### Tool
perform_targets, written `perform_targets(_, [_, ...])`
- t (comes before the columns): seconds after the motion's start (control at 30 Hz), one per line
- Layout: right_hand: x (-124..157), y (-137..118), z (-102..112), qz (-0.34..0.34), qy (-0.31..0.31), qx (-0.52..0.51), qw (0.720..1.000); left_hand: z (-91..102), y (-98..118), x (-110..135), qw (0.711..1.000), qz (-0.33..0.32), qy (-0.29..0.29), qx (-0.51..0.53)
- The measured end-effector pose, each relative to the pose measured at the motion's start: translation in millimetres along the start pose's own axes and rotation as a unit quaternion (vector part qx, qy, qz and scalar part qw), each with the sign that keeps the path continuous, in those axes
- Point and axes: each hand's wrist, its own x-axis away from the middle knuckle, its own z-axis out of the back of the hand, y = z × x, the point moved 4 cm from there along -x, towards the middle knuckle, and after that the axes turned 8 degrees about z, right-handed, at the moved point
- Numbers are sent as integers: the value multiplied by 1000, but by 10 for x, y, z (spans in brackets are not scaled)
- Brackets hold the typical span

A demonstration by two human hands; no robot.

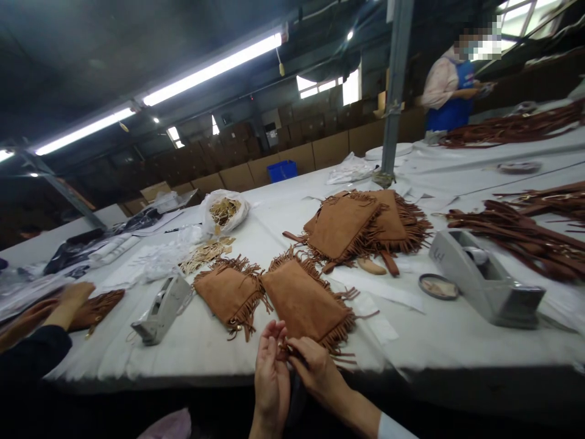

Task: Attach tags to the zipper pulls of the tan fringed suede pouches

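My left hand (271, 375) is palm up at the table's front edge, its fingers curled together and its thumb against them. Beside it, my right hand (316, 369) pinches at the left fingertips. Between them is a small brown piece with a shiny glint, too small to name. Just beyond my hands lies a brown suede pouch (305, 297) with fringed edges. To its left lies a smaller fringed pouch (227, 292) with metal rings at its near corner. Further back, several fringed brown pouches (343, 227) are stacked with leather tabs showing.
Tape dispensers stand left (159, 311) and right (487, 274), with a tape roll (437, 286) beside the right one. Brown straps (512, 228) lie at right. A plastic bag (223, 210) holds tan pieces. A co-worker's hand (75, 302) is at left; another person (450, 91) stands behind.
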Motion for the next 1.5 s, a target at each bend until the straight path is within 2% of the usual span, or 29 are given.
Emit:
perform_targets(0.17, [-34,33,82,-28,38,-47,998,-174,24,-2,996,46,-69,-17])
perform_targets(0.33, [-33,76,179,-72,85,-80,991,-285,-29,-79,992,75,-103,-14])
perform_targets(0.43, [-46,124,245,-100,98,-92,986,-255,-46,-147,987,42,-107,-116])
perform_targets(0.5, [-45,163,292,-120,100,-114,981,-194,-48,-190,959,-12,-122,-254])
perform_targets(0.6, [-25,218,344,-147,99,-143,974,-88,-98,-246,877,-97,-163,-441])
perform_targets(0.67, [-7,260,364,-165,102,-141,971,-30,-155,-289,833,-145,-174,-504])
perform_targets(0.77, [10,336,388,-185,129,-130,965,-13,-255,-357,801,-186,-171,-542])
perform_targets(0.87, [-6,398,422,-186,158,-107,964,-54,-321,-401,815,-178,-155,-529])
perform_targets(0.97, [-25,436,456,-209,170,-92,959,-110,-346,-398,832,-142,-172,-508])
perform_targets(1.03, [-40,427,456,-213,151,-101,960,-132,-335,-377,830,-131,-190,-508])
perform_targets(1.17, [-55,356,437,-179,107,-114,971,-115,-267,-351,826,-115,-210,-511])
perform_targets(1.3, [-32,340,448,-161,104,-93,977,-97,-196,-362,805,-90,-252,-530])
perform_targets(1.4, [-14,335,442,-141,89,-72,983,-102,-155,-393,776,-97,-258,-568])
perform_targets(1.5, [9,314,430,-122,67,-38,989,-129,-183,-418,766,-94,-273,-575])
